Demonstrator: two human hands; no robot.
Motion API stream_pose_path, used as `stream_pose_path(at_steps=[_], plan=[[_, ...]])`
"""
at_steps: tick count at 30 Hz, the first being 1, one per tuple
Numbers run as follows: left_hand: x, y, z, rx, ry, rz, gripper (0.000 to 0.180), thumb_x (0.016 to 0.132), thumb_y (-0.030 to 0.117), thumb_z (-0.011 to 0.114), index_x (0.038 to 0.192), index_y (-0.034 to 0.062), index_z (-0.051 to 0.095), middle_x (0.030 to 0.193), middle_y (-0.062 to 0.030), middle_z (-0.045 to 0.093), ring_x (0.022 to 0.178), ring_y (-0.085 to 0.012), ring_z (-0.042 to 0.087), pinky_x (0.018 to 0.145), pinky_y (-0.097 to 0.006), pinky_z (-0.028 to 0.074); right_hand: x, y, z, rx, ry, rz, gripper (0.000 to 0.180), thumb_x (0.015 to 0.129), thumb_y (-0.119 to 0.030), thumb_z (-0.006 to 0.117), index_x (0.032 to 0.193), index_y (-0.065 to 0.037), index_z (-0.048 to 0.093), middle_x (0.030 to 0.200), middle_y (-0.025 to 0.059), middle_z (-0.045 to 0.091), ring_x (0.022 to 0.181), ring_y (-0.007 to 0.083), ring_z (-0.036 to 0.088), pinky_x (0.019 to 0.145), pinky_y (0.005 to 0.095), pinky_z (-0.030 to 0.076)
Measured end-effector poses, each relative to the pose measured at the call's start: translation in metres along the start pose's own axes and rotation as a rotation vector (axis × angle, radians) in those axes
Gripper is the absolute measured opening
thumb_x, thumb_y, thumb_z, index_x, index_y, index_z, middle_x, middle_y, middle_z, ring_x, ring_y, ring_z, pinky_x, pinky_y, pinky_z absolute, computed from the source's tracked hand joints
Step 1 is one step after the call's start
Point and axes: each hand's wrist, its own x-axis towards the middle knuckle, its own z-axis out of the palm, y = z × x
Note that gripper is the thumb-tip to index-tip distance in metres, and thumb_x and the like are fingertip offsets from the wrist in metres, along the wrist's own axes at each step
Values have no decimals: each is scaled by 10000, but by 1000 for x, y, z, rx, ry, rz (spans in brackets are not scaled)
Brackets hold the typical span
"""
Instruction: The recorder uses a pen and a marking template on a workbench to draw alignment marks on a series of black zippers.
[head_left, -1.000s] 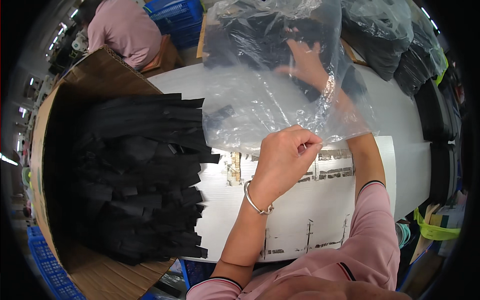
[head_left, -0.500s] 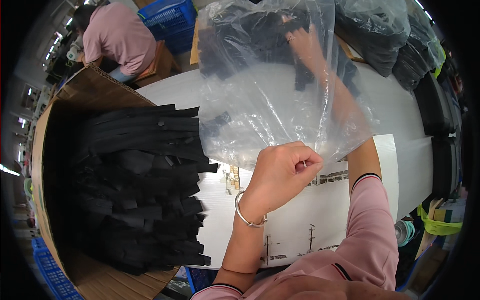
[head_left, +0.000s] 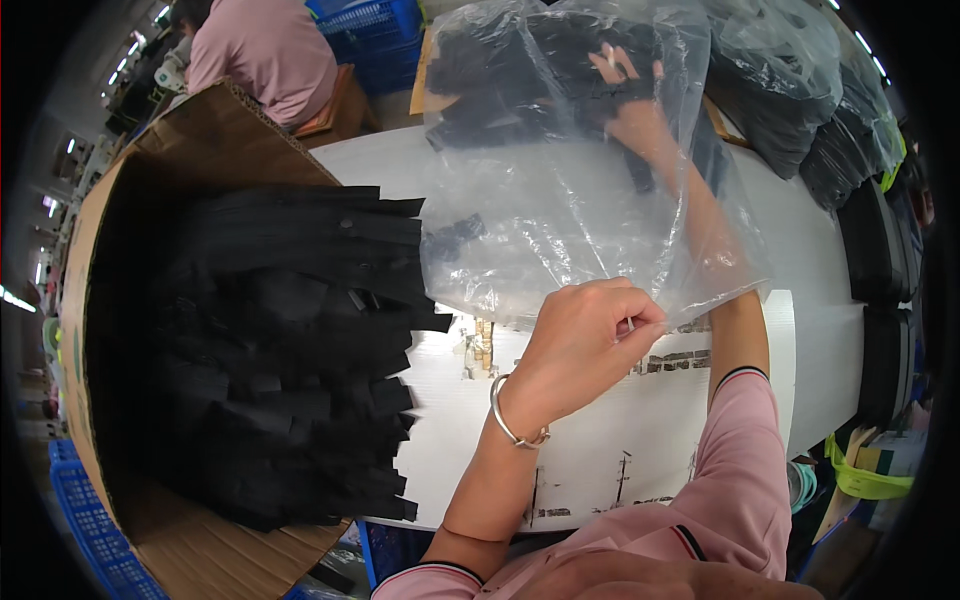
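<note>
My left hand [head_left: 585, 345] is closed in a pinch on the lower edge of a clear plastic bag [head_left: 560, 200], and it holds this edge up, just above the near part of the white table [head_left: 800, 250]. A thin metal bracelet [head_left: 510, 420] sits on this wrist. My right arm goes inside the bag through its open mouth, so I see my right hand [head_left: 630, 85] only through the plastic. It is at the far end of the bag, and the fingers are closed around a small bundle of black fabric pieces [head_left: 520, 70] that lies there. The bag stands lifted over the middle of the table, with its closed end toward the far edge. One more small black piece [head_left: 455, 238] rests in the bag's lower left corner.

A white sheet with dark printed marks [head_left: 600, 440] lies flat on the near part of the table, under my left hand. At the left edge of the table, a big open cardboard box [head_left: 150, 170] is filled with black zipper strips [head_left: 290, 350], stacked in layers, and their ends reach over the table. On the far right corner, there are other clear bags full of dark pieces [head_left: 790, 90], and black bundles [head_left: 875, 250] lie along the right edge. Beyond the far left corner, a person in a pink shirt [head_left: 260, 55] sits beside blue plastic crates [head_left: 365, 30].
</note>
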Motion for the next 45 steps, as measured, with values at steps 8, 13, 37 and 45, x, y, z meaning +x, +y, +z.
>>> stream_pose_path(at_steps=[8,13,37,45], plan=[[4,4,2,31,-69,18,64,878,75,763,902,18,779,788,-43,714,623,-90,600,587,-238,481,-6,60,3,-355,20,-62,717,896,-159,674,1554,-229,399,1656,-7,362,1525,170,347,1177,640,243],[0,7,0,-21,-66,15,54,874,70,761,895,23,777,781,-45,706,618,-86,603,575,-236,475,37,67,39,-527,162,25,686,910,-133,636,1547,-237,405,1613,10,432,1504,182,385,1148,688,258],[4,17,13,295,326,256,148,905,137,736,962,5,772,888,-121,756,751,-219,700,710,-304,545,-196,-6,-161,369,-760,474,785,956,-103,667,1634,-113,273,1658,176,320,1470,367,411,1198,429,367],[4,8,15,409,450,355,177,908,188,731,943,21,777,872,-108,739,783,-259,690,723,-352,525,-323,-105,-278,583,-492,372,703,922,-105,732,1540,-96,397,1653,198,320,1522,397,314,1205,471,348]])
